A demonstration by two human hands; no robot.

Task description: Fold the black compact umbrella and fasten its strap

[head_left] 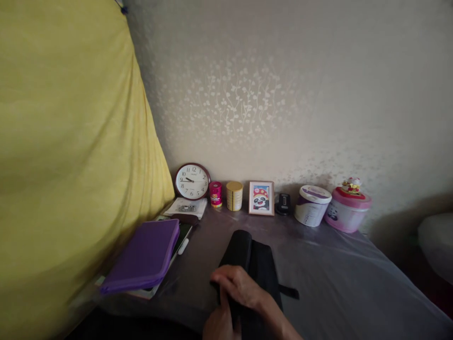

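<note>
A black fabric case (pixel 244 245), partly rolled or folded over, lies on the grey-covered table in front of me. Its flat part (pixel 265 271) extends to the right, and a short black strap (pixel 289 291) sticks out from that side. My right hand (pixel 239 285) is closed over the near end of the rolled part, fingers curled around its left edge. Below it, my left hand (pixel 221 323) is closed at the same near end, its index finger against my right hand. The bottom of the picture cuts off part of my left hand.
A purple zip folder (pixel 141 255) lies on papers at the left, with a white marker-like object (pixel 183 246) beside it. Along the wall stand a clock (pixel 192 181), a pink can (pixel 215 194), a yellow-lidded tin (pixel 234 196), a panda picture (pixel 261 198) and two tubs (pixel 312 208). A yellow curtain (pixel 71 141) hangs left.
</note>
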